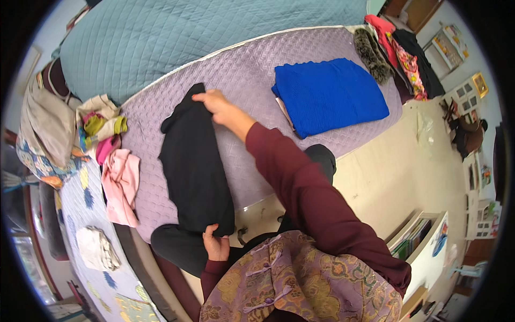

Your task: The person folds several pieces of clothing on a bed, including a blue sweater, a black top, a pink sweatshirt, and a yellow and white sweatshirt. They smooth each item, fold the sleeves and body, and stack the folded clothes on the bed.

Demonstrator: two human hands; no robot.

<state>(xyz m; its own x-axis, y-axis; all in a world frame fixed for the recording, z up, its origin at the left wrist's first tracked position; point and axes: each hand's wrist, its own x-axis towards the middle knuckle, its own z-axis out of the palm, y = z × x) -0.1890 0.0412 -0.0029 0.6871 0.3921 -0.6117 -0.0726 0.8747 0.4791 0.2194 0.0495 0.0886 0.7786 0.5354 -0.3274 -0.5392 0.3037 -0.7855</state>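
A black garment (195, 161) lies lengthwise on the purple quilted mattress cover (249, 169), folded into a long shape. My right hand (215, 105) pinches its far end between thumb and fingers. At the near end, my left hand (216, 243) grips the edge, with the thumb on top and the fingers partly hidden. To the right lies a folded blue ribbed garment (330, 96), with a bit of pale cloth showing under its left edge.
Pink cloth (120, 185), multicoloured clothing (96, 120) and a beige cloth (48, 120) are heaped at the left. White cloth (96, 247) lies on a patterned bedspread (84, 209). Furry dark cloth (372, 56) is at the far right. A white bin of books (422, 245) stands on the floor.
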